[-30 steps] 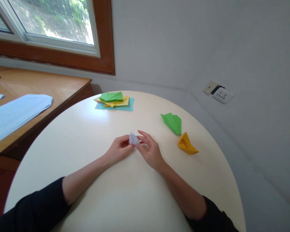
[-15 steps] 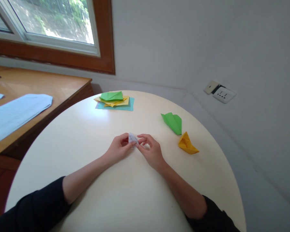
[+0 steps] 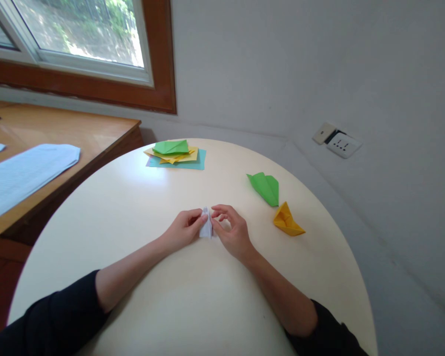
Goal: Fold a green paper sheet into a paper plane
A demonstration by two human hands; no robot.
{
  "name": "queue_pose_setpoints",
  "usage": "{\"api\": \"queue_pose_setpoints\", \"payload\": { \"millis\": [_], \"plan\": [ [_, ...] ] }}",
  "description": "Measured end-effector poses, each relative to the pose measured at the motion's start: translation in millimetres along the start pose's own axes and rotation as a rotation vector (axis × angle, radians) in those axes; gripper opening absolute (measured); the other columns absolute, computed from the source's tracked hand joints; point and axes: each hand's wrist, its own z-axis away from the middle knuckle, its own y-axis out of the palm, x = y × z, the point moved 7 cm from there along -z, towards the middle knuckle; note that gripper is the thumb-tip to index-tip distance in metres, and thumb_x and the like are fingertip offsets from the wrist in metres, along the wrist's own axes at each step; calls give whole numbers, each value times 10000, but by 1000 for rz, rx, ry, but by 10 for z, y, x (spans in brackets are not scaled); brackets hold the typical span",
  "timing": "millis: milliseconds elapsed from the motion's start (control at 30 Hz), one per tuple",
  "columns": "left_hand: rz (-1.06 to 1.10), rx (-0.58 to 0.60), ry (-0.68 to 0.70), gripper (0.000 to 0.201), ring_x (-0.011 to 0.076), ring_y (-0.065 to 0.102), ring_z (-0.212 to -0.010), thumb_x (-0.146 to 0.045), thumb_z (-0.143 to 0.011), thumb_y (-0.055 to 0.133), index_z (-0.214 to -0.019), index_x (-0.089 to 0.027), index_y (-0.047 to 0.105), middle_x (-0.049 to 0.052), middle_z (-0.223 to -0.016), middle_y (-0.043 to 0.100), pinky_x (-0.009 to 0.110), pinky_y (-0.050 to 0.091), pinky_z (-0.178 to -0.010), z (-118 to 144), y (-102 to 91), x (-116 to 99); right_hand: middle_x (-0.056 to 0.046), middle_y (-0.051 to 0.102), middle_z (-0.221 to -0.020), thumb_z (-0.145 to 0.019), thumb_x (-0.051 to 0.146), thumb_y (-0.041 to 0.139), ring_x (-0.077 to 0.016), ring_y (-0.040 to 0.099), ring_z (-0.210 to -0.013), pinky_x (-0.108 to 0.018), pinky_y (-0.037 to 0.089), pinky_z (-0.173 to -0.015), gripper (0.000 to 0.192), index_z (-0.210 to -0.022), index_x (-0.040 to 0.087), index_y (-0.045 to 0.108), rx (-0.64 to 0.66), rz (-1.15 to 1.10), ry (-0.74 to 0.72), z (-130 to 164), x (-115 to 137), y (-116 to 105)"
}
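A small white folded paper with faint marks stands upright between my hands, above the middle of the round table. My left hand pinches its left side, thumb across the front and fingers behind. My right hand meets the paper's right edge with thumb and fingertip, the other fingers curled loosely. To the right lie a green folded paper plane and a yellow paper boat.
The white round table carries a pile of coloured paper at its far edge. A wooden desk with white sheets stands at the left. The wall at the right has a socket.
The white folded paper has turned from a slanted triangle to a narrow upright shape. My left hand has shifted slightly right; my right thumb has moved along the paper's edge.
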Motion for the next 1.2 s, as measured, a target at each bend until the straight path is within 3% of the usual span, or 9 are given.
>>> {"api": "queue_pose_setpoints", "payload": {
  "millis": [267, 533, 967, 1200],
  "plan": [
    [-95, 2, -1, 430, 80, 292, -510, -523, -793, 462, -564, -160, 424, -48, -522, 311, 216, 230, -465, -3, 0, 13, -39, 647, -924, -784, 140, 535, -164, 572, -848, -304, 498, -682, 361, -1118, 269, 588, 80, 33, -85, 2, 84, 30],
    [-52, 6, -14, 434, 94, 327, -537, -534, -812, 406, -616, -152, 471, -36, -547, 372, 220, 273, -492, 5, 4, 8, -47, 649, -961, -788, 125, 551, -180, 560, -897, -347, 506, -767, 369, -1116, 284, 610, 64, 75, -113, 6, 102, 32],
    [-87, -27, -27, 428, 70, 300, -489, -519, -805, 408, -579, -156, 428, -54, -515, 334, 197, 242, -440, 13, -33, -4, -38, 642, -879, -752, 129, 597, -178, 564, -853, -334, 498, -730, 222, -938, 244, 636, 19, 97, -134, 8, 106, 15],
    [22, 39, -82, 501, 72, 354, -465, -587, -774, 451, -582, -127, 497, -33, -494, 407, 199, 255, -433, 16, -42, 32, -44, 625, -909, -735, 133, 595, -180, 555, -899, -306, 494, -687, 180, -887, 228, 610, 111, -6, -69, 6, 78, 44]
  ]
}}
